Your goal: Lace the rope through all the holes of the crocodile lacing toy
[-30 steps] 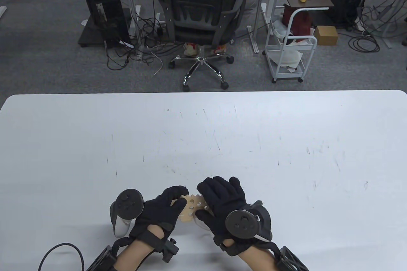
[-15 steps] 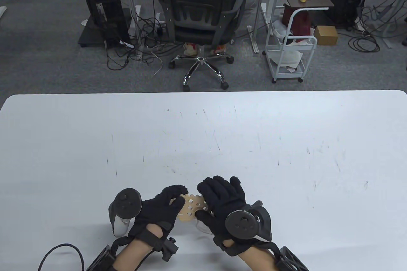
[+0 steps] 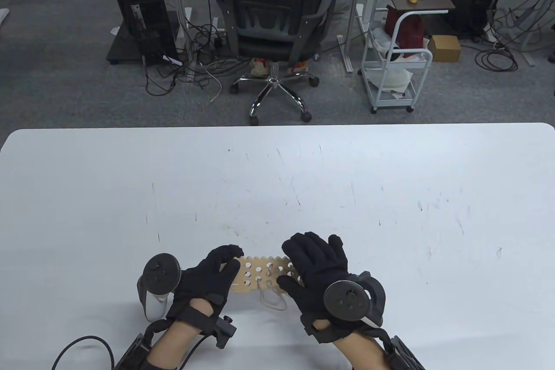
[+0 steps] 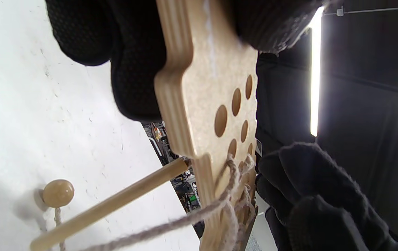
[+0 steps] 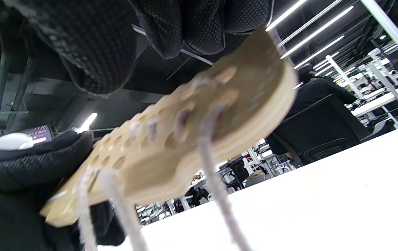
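Note:
The wooden crocodile lacing toy is held above the table near its front edge, rows of holes facing up. My left hand grips its left end, and my right hand grips its right end. A grey rope runs through several holes and hangs below in a loop. In the left wrist view the toy shows several empty holes, rope laced lower down, a wooden needle stick and a wooden bead on the table. The right wrist view shows the toy with the rope hanging down.
The white table spreads wide beyond and to both sides of my hands. A black cable loops at the front left. Past the far edge stand an office chair and a white cart.
Both hands moved apart, the right one rightward and the left one leftward. The toy turned flatter and more of its holed length shows. The rope loop now hangs below it.

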